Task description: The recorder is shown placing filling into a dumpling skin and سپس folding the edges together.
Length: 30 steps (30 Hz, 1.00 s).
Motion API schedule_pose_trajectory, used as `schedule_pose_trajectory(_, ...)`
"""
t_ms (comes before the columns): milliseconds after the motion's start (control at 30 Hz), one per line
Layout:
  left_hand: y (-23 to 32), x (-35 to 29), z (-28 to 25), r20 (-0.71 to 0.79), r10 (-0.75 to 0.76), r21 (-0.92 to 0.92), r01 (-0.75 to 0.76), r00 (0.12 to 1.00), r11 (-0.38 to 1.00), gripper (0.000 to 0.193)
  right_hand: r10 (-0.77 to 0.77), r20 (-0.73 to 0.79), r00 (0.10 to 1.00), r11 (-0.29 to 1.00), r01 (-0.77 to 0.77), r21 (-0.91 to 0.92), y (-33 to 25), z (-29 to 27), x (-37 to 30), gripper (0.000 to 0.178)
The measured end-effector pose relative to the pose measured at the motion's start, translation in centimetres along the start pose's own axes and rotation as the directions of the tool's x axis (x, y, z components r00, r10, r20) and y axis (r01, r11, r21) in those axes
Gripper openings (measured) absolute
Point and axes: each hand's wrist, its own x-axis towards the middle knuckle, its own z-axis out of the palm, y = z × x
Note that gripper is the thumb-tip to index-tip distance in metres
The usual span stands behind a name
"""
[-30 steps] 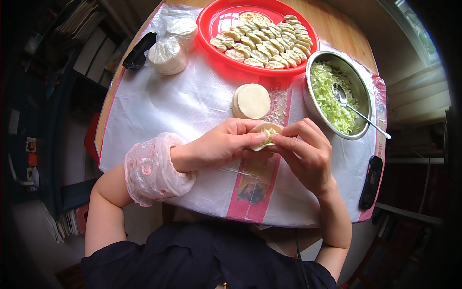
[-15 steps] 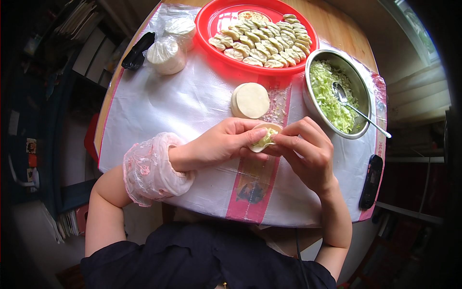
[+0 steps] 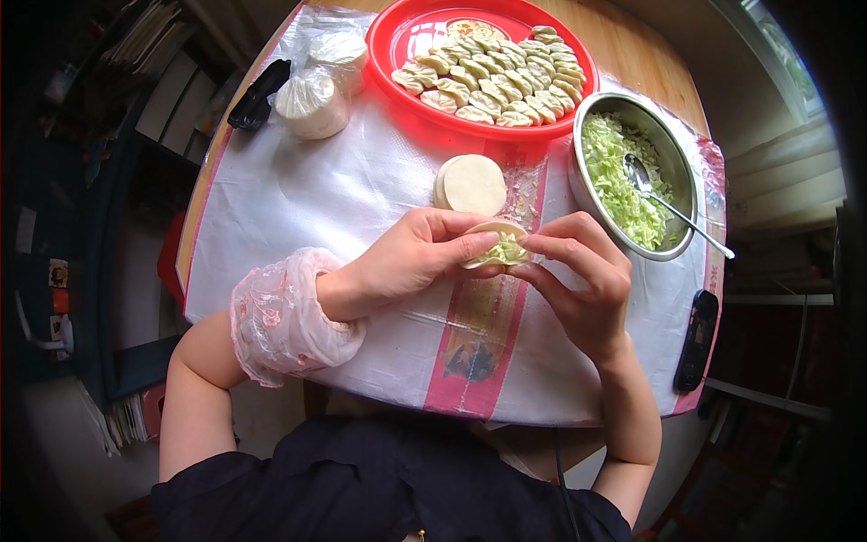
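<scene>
Between my hands, above the table's middle, is a round dumpling wrapper (image 3: 498,246) with shredded pale-green cabbage on it, its top still gaping. My left hand (image 3: 411,253) grips the wrapper's left side, thumb over the edge. At its right edge, my right hand (image 3: 582,275) pinches the dough between thumb and fingers. Just beyond lies a short stack of round wrappers (image 3: 475,184). To the right stands a steel bowl (image 3: 686,163) of chopped cabbage filling (image 3: 619,172), a metal spoon (image 3: 664,202) resting in it with its handle over the rim.
A red tray (image 3: 397,95) with rows of folded dumplings (image 3: 506,81) stands at the far side. Bagged wrapper stacks (image 3: 312,107) and a black object (image 3: 259,94) sit at the far left. A black oblong device (image 3: 697,339) lies near the right edge of the plastic-covered table (image 3: 271,208).
Both hands have shifted slightly away from me with the wrapper. The right fingers have opened a little, and more of the cabbage inside shows.
</scene>
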Motion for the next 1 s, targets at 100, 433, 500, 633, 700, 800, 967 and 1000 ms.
schedule_pose_trajectory(100, -0.14, -0.01, -0.15, 0.017, 0.007, -0.01, -0.007, 1.0, 1.0, 0.035, 0.002, 0.009, 1.0, 1.0, -0.002, 0.006, -0.07, 0.2, 0.03, 0.024)
schedule_pose_trajectory(433, -0.49, 0.19, -0.19, 0.048, -0.008, -0.032, 0.01, 0.999, 0.999, 0.035, -0.032, 0.03, 0.999, 0.999, 0.031, 0.005, -0.13, 0.4, 0.01, 0.021)
schedule_pose_trajectory(500, -0.19, 0.04, -0.02, 0.035, -0.017, 0.008, 0.017, 0.999, 1.0, 0.035, -0.024, 0.023, 0.999, 1.0, 0.024, 0.007, -0.22, 0.46, 0.01, 0.022)
schedule_pose_trajectory(633, -0.31, 0.04, -0.14, 0.016, 0.002, 0.009, -0.003, 1.0, 1.0, 0.034, 0.029, -0.019, 0.999, 0.999, -0.028, 0.043, -0.18, 0.59, -0.15, 0.026)
schedule_pose_trajectory(700, -0.27, 0.02, -0.22, 0.017, -0.009, 0.008, 0.009, 1.0, 1.0, 0.033, 0.003, -0.017, 1.0, 1.0, -0.002, 0.023, -0.03, 0.49, -0.12, 0.026)
schedule_pose_trajectory(800, -0.22, 0.04, -0.2, 0.017, -0.01, -0.013, 0.011, 1.0, 1.0, 0.033, -0.024, -0.019, 1.0, 1.0, 0.024, -0.003, -0.08, 0.45, -0.07, 0.027)
schedule_pose_trajectory(967, 0.24, -0.12, 0.16, -0.031, -0.02, -0.03, 0.019, 0.999, 0.999, 0.033, -0.009, -0.032, 0.999, 1.0, 0.009, -0.011, -0.18, 0.36, -0.06, 0.026)
schedule_pose_trajectory(1000, 0.28, -0.12, 0.18, -0.055, -0.026, -0.041, 0.024, 0.998, 0.999, 0.033, -0.003, -0.029, 1.0, 1.0, 0.002, -0.021, -0.19, 0.29, -0.03, 0.025)
